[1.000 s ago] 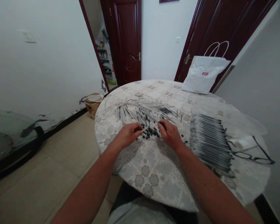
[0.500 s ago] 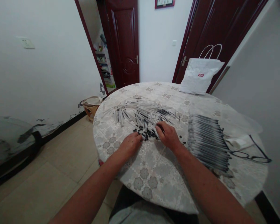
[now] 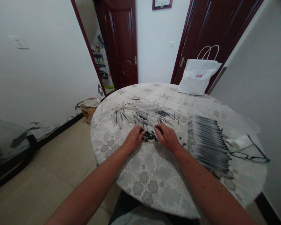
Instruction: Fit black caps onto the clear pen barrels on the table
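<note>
My left hand (image 3: 134,139) and my right hand (image 3: 166,136) rest on a round table (image 3: 152,175) covered with a flowered cloth. Between them lies a small heap of black caps (image 3: 150,135). Both hands have their fingers curled and pinched at the edges of this heap; what they hold is hidden. Just beyond the hands spreads a loose pile of clear pen tubes and thin refills (image 3: 140,113). To the right lies a neat row of assembled pens (image 3: 207,140).
Black-rimmed glasses (image 3: 250,155) and a clear plastic bag (image 3: 236,123) lie at the table's right edge. A white paper bag (image 3: 198,76) stands at the back by a dark door. A small bin (image 3: 89,106) sits on the floor at the left.
My left hand slid from the table's near side up to the cap heap. My right hand stayed at the heap. The camera view shifted slightly.
</note>
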A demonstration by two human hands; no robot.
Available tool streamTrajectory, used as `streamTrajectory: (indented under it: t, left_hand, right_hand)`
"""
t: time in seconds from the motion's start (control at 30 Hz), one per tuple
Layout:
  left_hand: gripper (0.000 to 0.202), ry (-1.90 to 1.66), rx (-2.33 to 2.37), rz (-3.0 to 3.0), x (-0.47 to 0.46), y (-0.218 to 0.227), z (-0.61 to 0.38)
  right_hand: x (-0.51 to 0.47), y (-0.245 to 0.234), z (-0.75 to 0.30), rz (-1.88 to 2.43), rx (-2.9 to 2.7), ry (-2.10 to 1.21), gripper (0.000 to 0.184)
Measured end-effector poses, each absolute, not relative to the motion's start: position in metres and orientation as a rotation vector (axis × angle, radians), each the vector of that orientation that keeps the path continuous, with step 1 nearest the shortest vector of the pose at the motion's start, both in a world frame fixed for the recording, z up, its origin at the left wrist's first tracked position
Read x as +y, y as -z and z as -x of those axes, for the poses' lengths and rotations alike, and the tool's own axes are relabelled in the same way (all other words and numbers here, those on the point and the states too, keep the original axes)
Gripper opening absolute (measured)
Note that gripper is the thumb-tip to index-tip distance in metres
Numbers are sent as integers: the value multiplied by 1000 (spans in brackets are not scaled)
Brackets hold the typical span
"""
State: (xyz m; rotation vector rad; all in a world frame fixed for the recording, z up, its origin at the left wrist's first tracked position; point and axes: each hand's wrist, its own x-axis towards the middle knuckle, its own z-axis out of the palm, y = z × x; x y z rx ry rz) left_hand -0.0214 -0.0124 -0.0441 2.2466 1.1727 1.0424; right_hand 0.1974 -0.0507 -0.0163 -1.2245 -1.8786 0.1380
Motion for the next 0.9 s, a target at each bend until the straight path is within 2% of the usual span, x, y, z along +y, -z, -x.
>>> streamTrajectory:
  t: [0.13, 0.33, 0.5, 0.67, 0.9]
  left_hand:
    - [14, -1140, 1198, -1808, -8, 37, 28]
    - [32, -1306, 999, -1225, 0, 30, 33]
    - [26, -1357, 686, -810, 8, 10, 24]
    - [31, -1326, 540, -616, 19, -4, 5]
    - [28, -1337, 450, -569, 30, 7, -5]
  right_hand:
    - [-51, 16, -198, 1248, -1858, -160, 18]
    - [-51, 16, -197, 1264, -1848, -186, 21]
    - [-51, 16, -196, 1276, -1804, -171, 20]
    - [-51, 15, -196, 1315, -1689, -149, 21]
    - [-53, 14, -198, 1313, -1685, -157, 17]
